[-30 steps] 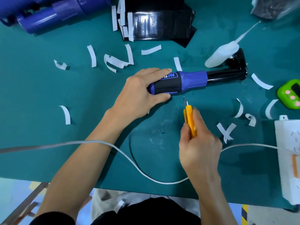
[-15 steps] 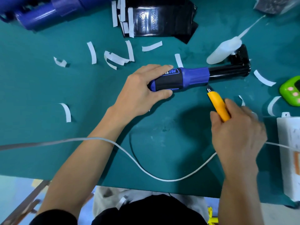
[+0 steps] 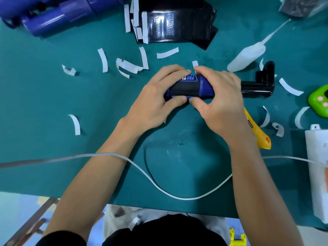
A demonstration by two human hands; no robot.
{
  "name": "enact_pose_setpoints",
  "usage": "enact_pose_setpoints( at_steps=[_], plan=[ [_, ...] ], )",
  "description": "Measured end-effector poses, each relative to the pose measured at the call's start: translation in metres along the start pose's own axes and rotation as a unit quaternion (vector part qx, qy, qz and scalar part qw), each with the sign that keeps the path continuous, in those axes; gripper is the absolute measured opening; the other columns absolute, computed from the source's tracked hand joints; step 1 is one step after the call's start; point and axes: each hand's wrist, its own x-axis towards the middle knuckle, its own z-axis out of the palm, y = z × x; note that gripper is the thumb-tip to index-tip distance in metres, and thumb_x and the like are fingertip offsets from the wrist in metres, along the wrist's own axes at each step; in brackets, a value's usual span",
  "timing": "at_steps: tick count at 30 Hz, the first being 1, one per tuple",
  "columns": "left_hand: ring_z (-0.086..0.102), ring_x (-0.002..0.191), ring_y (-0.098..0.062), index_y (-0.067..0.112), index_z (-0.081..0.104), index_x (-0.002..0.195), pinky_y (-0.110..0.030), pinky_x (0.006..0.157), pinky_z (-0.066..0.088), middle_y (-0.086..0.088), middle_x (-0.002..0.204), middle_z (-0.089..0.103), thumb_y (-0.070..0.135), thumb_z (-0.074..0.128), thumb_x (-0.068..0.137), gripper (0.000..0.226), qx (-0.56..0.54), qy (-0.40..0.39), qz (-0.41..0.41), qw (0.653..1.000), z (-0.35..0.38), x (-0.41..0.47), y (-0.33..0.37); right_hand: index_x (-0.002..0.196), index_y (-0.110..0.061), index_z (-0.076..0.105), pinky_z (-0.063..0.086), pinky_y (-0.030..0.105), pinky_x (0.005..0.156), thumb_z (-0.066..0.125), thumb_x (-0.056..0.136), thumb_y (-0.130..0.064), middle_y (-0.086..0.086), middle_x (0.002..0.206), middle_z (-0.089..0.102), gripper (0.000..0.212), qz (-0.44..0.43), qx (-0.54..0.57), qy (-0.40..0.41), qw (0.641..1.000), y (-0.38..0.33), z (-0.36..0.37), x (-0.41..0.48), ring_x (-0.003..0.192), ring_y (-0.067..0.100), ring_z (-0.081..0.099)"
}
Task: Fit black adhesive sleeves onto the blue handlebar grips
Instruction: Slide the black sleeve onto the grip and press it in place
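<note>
the grip [image 3: 205, 86] was laid mid-table [image 3: 44, 103], gripped by the left hand [image 3: 156, 102] at its left end and the right hand [image 3: 221, 103] at its right. a stand [image 3: 257, 86] was set at its right, a bottle [image 3: 246, 57] behind that, a knife [image 3: 262, 139] before it, a sleeve stack [image 3: 177, 27] well behind.

Yellow knife [image 3: 260, 142], white bottle [image 3: 246, 57] and green timer [image 3: 317, 102] lie apart.
</note>
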Motion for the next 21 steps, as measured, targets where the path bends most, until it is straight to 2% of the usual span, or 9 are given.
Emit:
enact_pose_setpoints(
  at_steps=[2,6,12,14,16,18,21],
  plan=[
    [0.045,0.141,-0.008,0.013,0.056,0.147,-0.021,0.117,0.033,-0.001,0.152,0.047,0.019,0.075,0.096,0.055,-0.004,-0.001,-0.007,1.000,0.000,0.001,0.000,0.130,-0.019,0.059,0.030,0.028,0.104,0.081,0.081,-0.029,-0.008,0.115,0.066,0.054,0.001,0.012,0.018,1.000,0.002,0.003,-0.001,0.105,0.011,0.046],
    [0.043,0.146,-0.013,0.012,0.055,0.148,-0.029,0.119,0.036,-0.002,0.158,0.043,0.020,0.073,0.098,0.053,-0.025,0.000,-0.015,1.000,0.003,0.000,0.002,0.123,-0.021,0.056,0.025,0.019,0.099,0.078,0.084,-0.035,-0.018,0.107,0.055,0.047,-0.019,-0.009,0.017,1.000,0.007,0.003,0.001,0.100,0.012,0.046],
    [0.053,0.128,-0.011,0.013,0.061,0.141,-0.028,0.111,0.041,0.006,0.137,0.052,0.016,0.072,0.096,0.047,-0.054,0.010,-0.019,0.998,0.004,0.001,0.004,0.121,-0.021,0.059,0.026,0.022,0.098,0.072,0.088,-0.035,-0.020,0.102,0.054,0.038,-0.018,-0.006,0.043,0.999,0.006,0.006,0.001,0.093,0.006,0.043],
    [0.050,0.133,-0.010,0.013,0.061,0.141,-0.024,0.113,0.038,0.006,0.139,0.051,0.014,0.072,0.095,0.046,-0.061,0.018,-0.030,0.998,0.006,0.000,0.005,0.121,-0.021,0.060,0.026,0.023,0.098,0.072,0.088,-0.034,-0.020,0.102,0.056,0.037,-0.018,-0.006,0.048,0.999,0.007,0.007,0.002,0.093,0.004,0.042],
    [0.039,0.146,-0.010,0.013,0.061,0.141,-0.021,0.119,0.030,0.006,0.147,0.046,0.010,0.070,0.095,0.047,-0.061,0.030,-0.054,0.996,0.009,-0.001,0.009,0.120,-0.021,0.060,0.025,0.020,0.099,0.071,0.089,-0.035,-0.019,0.102,0.059,0.036,-0.018,-0.003,0.049,0.999,0.007,0.008,0.002,0.094,0.007,0.045],
    [0.030,0.150,-0.008,0.013,0.060,0.141,-0.019,0.122,0.024,0.006,0.151,0.042,0.008,0.067,0.095,0.047,-0.052,0.042,-0.066,0.996,0.012,-0.003,0.014,0.119,-0.022,0.060,0.024,0.018,0.100,0.070,0.089,-0.036,-0.018,0.103,0.060,0.035,-0.017,0.000,0.053,0.998,0.008,0.009,0.003,0.096,0.009,0.046],
    [0.038,0.147,-0.013,0.012,0.060,0.140,-0.021,0.119,0.031,0.003,0.149,0.045,0.009,0.067,0.096,0.044,-0.037,0.053,-0.068,0.996,0.014,-0.003,0.019,0.118,-0.021,0.061,0.025,0.020,0.100,0.070,0.091,-0.036,-0.017,0.103,0.061,0.033,-0.016,0.007,0.059,0.998,0.009,0.009,0.004,0.096,0.008,0.047]
  ],
)
